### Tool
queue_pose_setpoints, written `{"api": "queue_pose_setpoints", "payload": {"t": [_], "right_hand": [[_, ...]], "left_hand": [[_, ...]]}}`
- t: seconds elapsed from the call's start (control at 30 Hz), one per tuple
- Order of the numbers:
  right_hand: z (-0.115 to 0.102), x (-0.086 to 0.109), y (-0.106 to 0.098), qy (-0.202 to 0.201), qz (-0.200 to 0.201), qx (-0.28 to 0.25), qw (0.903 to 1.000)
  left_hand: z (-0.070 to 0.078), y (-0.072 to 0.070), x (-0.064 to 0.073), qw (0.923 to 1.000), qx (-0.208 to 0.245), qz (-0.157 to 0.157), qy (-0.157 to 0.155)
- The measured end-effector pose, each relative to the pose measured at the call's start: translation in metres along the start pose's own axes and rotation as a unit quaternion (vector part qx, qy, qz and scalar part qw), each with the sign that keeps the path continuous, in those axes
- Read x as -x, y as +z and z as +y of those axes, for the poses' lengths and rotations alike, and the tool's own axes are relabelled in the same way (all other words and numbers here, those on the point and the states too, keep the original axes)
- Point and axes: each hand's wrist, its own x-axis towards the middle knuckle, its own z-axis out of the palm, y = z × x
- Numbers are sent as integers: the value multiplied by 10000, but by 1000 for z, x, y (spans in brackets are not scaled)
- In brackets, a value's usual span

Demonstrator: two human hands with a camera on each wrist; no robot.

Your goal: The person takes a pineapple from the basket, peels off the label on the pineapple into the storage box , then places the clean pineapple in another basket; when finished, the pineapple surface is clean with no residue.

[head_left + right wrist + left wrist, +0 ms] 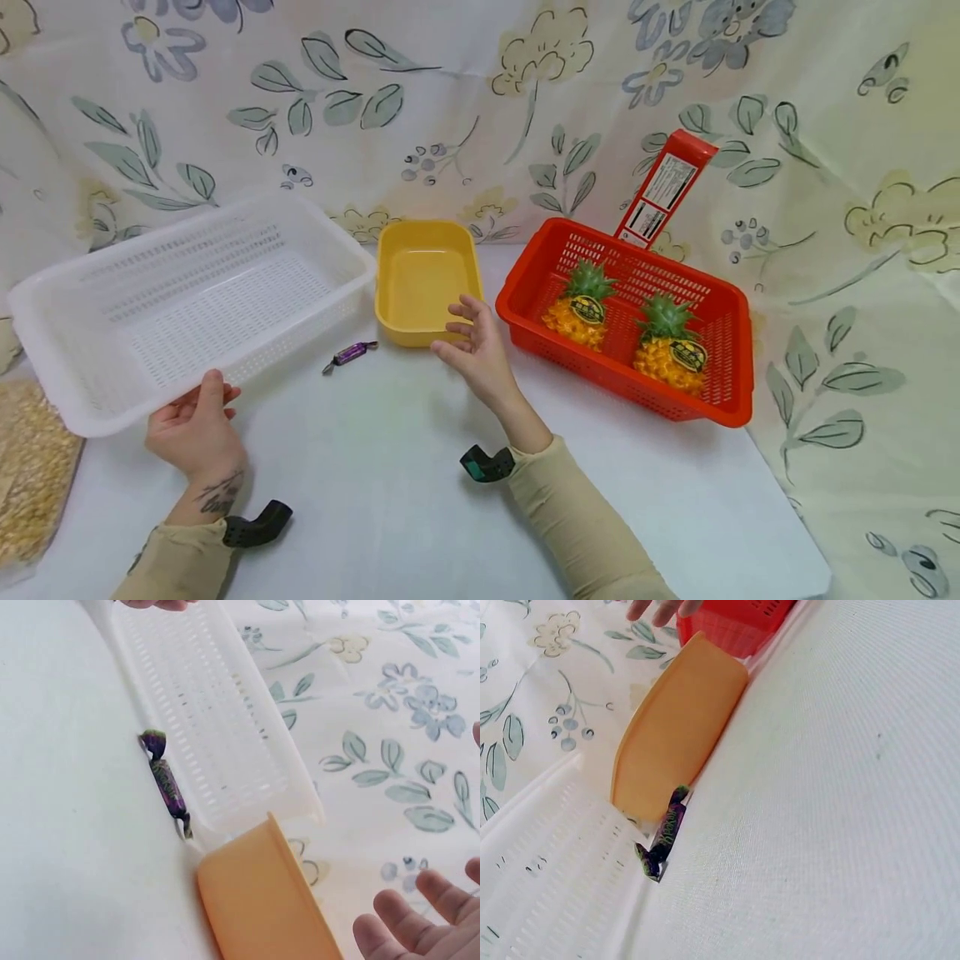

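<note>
With thumb above and fingers beneath, my left hand (pixel 197 433) grips the near rim of a white perforated plastic basket (pixel 232 308). My right hand (pixel 480 354) holds nothing. Its fingers are spread and loosely bent over the near right corner of a yellow plastic tub (pixel 427 287), which has nothing in it. A candy in a twisted purple wrapper (pixel 350 354) lies on the white table between the basket and the tub. Both wrist views show this candy (pixel 669 831) close up, beside the basket's wall (pixel 202 727).
At the right stands a red perforated basket (pixel 577 360) with two small pineapples (pixel 581 321) in it and a red tag (pixel 663 192) rising behind. A clear bag of yellow kernels (pixel 37 467) lies at the left edge. Floral cloth (pixel 450 125) hangs behind the table.
</note>
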Motion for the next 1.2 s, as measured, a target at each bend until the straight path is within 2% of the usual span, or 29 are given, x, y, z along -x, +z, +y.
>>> {"api": "queue_pose_setpoints", "payload": {"t": [0.1, 0.2, 0.4, 0.5, 0.67, 0.87, 0.97, 1.13, 1.2], "right_hand": [[-4, 1, -7, -97, 93, 109, 9999], [-10, 4, -18, -252, 232, 223, 9992], [-30, 10, -56, -651, 595, 617, 9942], [-42, 11, -79, -800, 768, 1053, 9882], [-65, 11, -118, -861, 983, 1913, 9728], [-95, 5, -156, -537, 1117, 2902, 9489], [-108, -1, -171, -325, 1225, 3212, 9385], [-119, -9, -195, 106, 1387, 3367, 9313], [-120, -12, -204, 397, 1452, 3384, 9289]], "left_hand": [[0, 0, 0, 10000, 60, 26, 14], [0, 0, 0, 9999, -74, 28, 119], [-1, 1, -3, 9999, -2, 27, 124], [-1, 1, -4, 10000, 76, 47, -5], [-3, 1, -4, 9994, 269, 83, -176], [-3, 1, -1, 9987, 381, 204, -288], [-3, 1, -1, 9987, 343, 230, -305], [-2, 2, -1, 9985, 397, 201, -324], [-2, 2, 0, 9982, 462, 187, -327]]}}
